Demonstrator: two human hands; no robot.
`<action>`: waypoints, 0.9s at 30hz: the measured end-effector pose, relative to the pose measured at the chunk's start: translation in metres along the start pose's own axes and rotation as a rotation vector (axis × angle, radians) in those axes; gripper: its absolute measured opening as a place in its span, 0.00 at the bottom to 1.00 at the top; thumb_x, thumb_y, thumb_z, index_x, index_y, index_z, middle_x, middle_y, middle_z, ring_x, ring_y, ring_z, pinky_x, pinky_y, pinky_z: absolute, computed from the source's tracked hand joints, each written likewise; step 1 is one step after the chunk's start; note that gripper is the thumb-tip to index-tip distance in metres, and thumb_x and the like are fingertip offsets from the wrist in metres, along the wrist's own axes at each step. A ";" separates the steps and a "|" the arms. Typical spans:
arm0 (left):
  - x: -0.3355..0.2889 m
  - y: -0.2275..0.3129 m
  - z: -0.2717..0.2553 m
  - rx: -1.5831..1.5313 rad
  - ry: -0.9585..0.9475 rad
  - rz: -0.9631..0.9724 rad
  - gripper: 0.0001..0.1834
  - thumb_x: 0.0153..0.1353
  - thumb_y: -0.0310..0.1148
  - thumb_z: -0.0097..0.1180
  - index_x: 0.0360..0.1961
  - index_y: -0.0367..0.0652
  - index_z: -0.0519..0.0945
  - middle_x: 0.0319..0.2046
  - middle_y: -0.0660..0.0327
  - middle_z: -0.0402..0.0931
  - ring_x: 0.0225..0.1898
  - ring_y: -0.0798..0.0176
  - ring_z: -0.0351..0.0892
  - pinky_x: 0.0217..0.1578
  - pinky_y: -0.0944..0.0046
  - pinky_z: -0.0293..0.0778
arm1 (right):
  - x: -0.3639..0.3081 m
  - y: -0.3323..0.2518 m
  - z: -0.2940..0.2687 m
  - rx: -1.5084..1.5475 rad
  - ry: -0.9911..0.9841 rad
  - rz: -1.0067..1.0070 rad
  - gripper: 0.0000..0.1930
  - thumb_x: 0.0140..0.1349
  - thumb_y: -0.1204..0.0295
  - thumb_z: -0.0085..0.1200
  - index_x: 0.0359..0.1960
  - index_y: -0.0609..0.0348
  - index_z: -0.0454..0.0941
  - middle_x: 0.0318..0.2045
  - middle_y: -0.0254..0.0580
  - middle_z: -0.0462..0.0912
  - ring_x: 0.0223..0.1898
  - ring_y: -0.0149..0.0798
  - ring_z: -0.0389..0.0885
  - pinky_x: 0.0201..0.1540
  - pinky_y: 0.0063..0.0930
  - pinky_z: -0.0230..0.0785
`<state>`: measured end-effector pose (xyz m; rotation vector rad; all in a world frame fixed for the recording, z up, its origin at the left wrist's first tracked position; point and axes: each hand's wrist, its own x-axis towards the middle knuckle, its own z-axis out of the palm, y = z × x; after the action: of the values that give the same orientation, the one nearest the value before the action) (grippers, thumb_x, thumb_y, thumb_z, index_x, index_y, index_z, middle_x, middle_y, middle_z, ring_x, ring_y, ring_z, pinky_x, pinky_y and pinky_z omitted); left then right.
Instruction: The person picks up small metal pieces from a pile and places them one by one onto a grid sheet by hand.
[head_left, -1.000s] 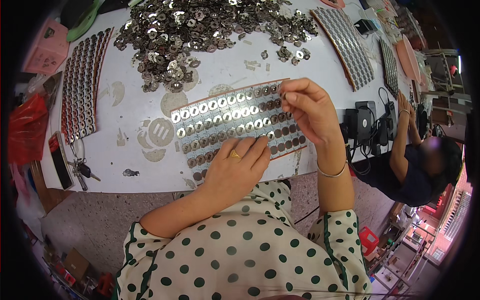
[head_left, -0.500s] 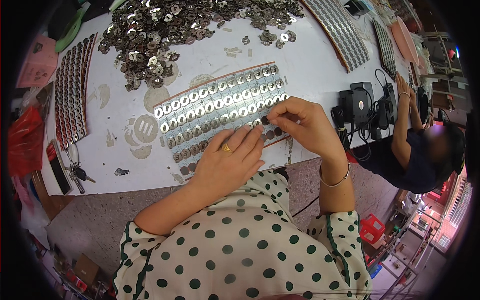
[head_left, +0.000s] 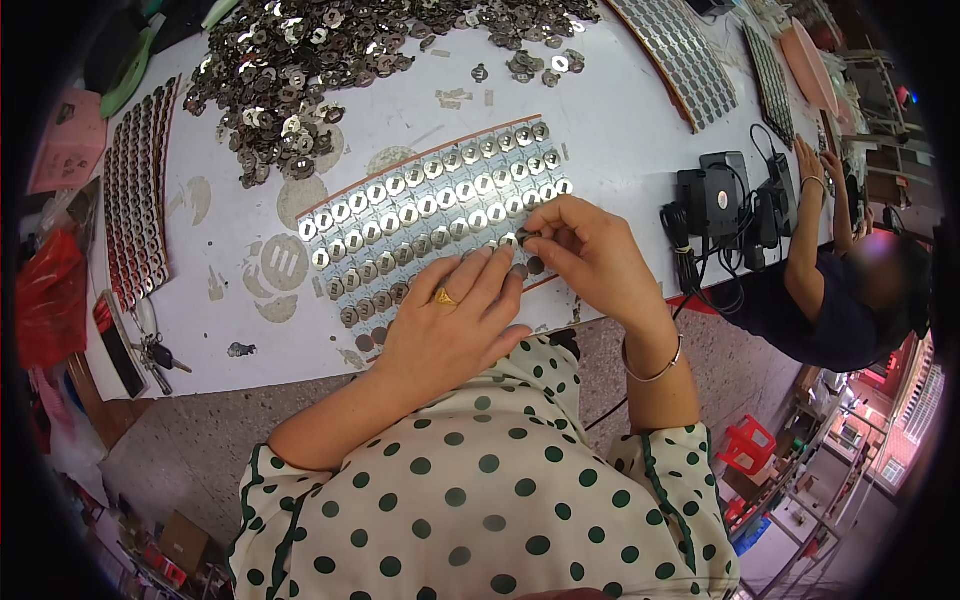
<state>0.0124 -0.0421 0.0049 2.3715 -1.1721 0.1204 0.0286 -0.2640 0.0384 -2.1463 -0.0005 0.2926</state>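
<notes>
A panel (head_left: 425,207) with rows of round silver metal pieces lies at a slant on the white table in front of me. Fingers stretched out, my left hand (head_left: 445,312) rests flat over its near middle part and covers several places there; a yellow ring is on one finger. At the panel's right side, my right hand (head_left: 583,250) pinches a small round metal piece (head_left: 526,237), mostly hidden by the fingertips. Just below that pinch, bare dark discs (head_left: 534,266) show along the near row. Beyond the panel spreads a big heap of loose metal pieces (head_left: 300,80).
Similar panels lie at the left (head_left: 138,205) and far right (head_left: 685,62). Black power adapters (head_left: 718,212) with coiled cables sit right of my right hand. Keys (head_left: 162,352) lie near the left front edge. Another person (head_left: 835,300) works at the table's right side.
My right hand has shifted slightly left and closer over the panel with the metal piece in its pinch. My left hand stays nearly in place on the panel. The whole view has moved slightly.
</notes>
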 end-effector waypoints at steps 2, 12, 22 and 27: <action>-0.001 0.001 0.000 0.004 0.001 0.010 0.27 0.60 0.50 0.67 0.53 0.42 0.81 0.63 0.55 0.74 0.62 0.55 0.72 0.60 0.52 0.67 | -0.001 0.003 0.000 0.037 -0.030 0.058 0.11 0.61 0.84 0.63 0.45 0.62 0.83 0.33 0.34 0.80 0.30 0.23 0.77 0.32 0.20 0.71; 0.001 -0.002 0.004 0.039 0.049 0.015 0.19 0.59 0.35 0.66 0.52 0.44 0.82 0.62 0.57 0.76 0.61 0.58 0.73 0.59 0.54 0.67 | -0.004 0.005 0.012 -0.057 0.170 -0.060 0.08 0.57 0.78 0.68 0.37 0.60 0.82 0.32 0.40 0.76 0.28 0.35 0.77 0.31 0.28 0.72; -0.001 -0.004 0.004 0.024 0.083 0.023 0.19 0.56 0.29 0.63 0.51 0.44 0.82 0.65 0.60 0.72 0.61 0.60 0.72 0.60 0.56 0.65 | 0.009 -0.006 -0.003 -0.300 0.008 -0.238 0.08 0.60 0.80 0.66 0.39 0.65 0.81 0.34 0.42 0.80 0.29 0.33 0.80 0.32 0.26 0.74; -0.004 -0.002 0.004 -0.005 0.050 -0.001 0.19 0.58 0.31 0.61 0.52 0.43 0.80 0.68 0.60 0.70 0.61 0.60 0.71 0.59 0.56 0.64 | 0.054 -0.030 -0.014 -0.411 0.170 -0.253 0.12 0.61 0.78 0.64 0.47 0.61 0.84 0.39 0.46 0.86 0.34 0.39 0.84 0.36 0.31 0.76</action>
<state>0.0109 -0.0397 -0.0008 2.3507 -1.1467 0.1750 0.0876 -0.2523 0.0595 -2.5399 -0.2517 -0.0449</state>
